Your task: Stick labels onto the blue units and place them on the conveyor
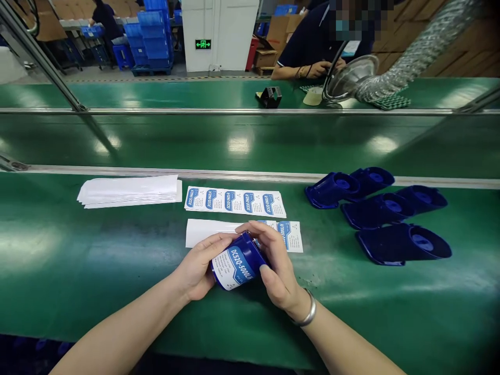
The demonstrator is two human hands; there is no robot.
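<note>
Both my hands hold one blue plastic part (239, 260) with a white and blue label stuck on its rounded body, just above the green bench (97, 271). My left hand (199, 265) cups its left side with curled fingers. My right hand (275, 265) wraps the right side, thumb pressed on the label's edge; a silver bracelet circles that wrist. Right behind the part lies a label sheet (291, 235), mostly peeled white backing with one label left at its right end.
A full label sheet (235, 201) lies further back, and a stack of white backing strips (128, 190) at the left. Several blue plastic parts (383, 213) lie at the right. Beyond the conveyor belt (234, 140), a person in dark blue works near a flexible duct (414, 52).
</note>
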